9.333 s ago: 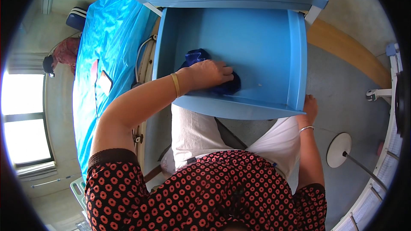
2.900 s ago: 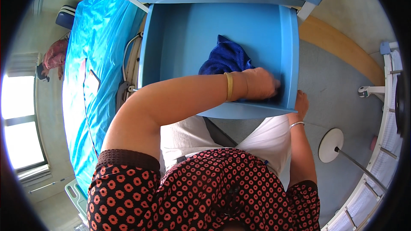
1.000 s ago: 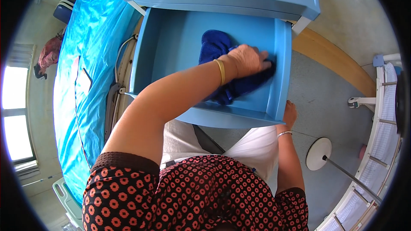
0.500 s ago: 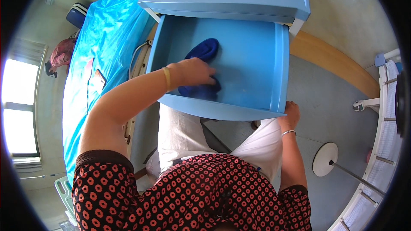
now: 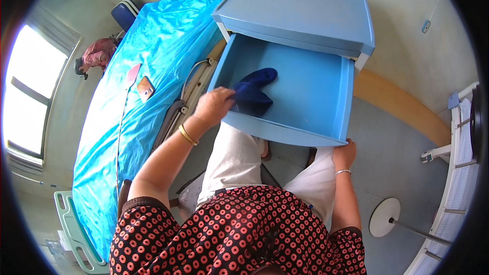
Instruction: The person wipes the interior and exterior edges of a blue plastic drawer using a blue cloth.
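A pale blue drawer (image 5: 310, 135) is pulled out of the cabinet (image 5: 305, 10) in front of me, above my knees. A dark blue soft cloth piece (image 5: 252, 94), folded or doubled, lies in the drawer's left front part. My left hand (image 5: 214, 106) is at the left front corner, fingers bent over the edge right beside the cloth; whether they also touch the cloth is hard to see. Around the right front corner, the fingers of my right hand (image 5: 345, 155) are curled, partly hidden by the drawer front.
To the left stands a bed with a shiny blue cover (image 5: 168, 40), bearing a phone (image 5: 145, 89) and a pink fly swatter (image 5: 133, 75). Another person (image 5: 99, 53) is beyond it. On the right are a round white stand base (image 5: 385, 217) and another bed's rail (image 5: 458, 163).
My left hand has moved from over the cloth to the drawer's left front corner. The cloth pieces now lie closer together. My right hand stays at the right corner, and the view has shifted.
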Demonstrator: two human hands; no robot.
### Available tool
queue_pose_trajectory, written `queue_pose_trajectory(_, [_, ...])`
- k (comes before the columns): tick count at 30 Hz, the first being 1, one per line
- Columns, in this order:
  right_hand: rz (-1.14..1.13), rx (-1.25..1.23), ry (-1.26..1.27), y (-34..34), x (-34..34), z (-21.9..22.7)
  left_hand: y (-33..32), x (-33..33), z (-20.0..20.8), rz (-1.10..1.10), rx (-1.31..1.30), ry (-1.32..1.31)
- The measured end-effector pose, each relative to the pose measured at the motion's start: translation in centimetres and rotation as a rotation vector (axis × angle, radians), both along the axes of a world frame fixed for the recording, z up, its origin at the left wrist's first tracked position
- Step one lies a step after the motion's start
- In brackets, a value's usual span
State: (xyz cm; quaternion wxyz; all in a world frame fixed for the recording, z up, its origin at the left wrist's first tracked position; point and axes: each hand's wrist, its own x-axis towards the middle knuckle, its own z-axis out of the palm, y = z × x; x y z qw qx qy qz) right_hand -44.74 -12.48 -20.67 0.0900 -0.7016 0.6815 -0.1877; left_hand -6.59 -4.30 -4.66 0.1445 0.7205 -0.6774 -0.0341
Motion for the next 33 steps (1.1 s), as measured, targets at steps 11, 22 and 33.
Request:
queue_pose_trajectory(11, [0.183,-0.069,-0.458,2.8,2.5,-2.0,2.7,-2.2,-1.1,0.131,-0.023,0.014])
queue_pose_trajectory(22, [-0.251,0.454,-1.556,4.3,-0.1,1.4,2.5,-1.9,-2.6,0.045,-0.215,0.041])
queue_pose_trajectory(33, [-0.298,0.592,-1.467,2.5,1.8,4.2,2.7,-2.2,-1.8,0.006,-0.326,0.103])
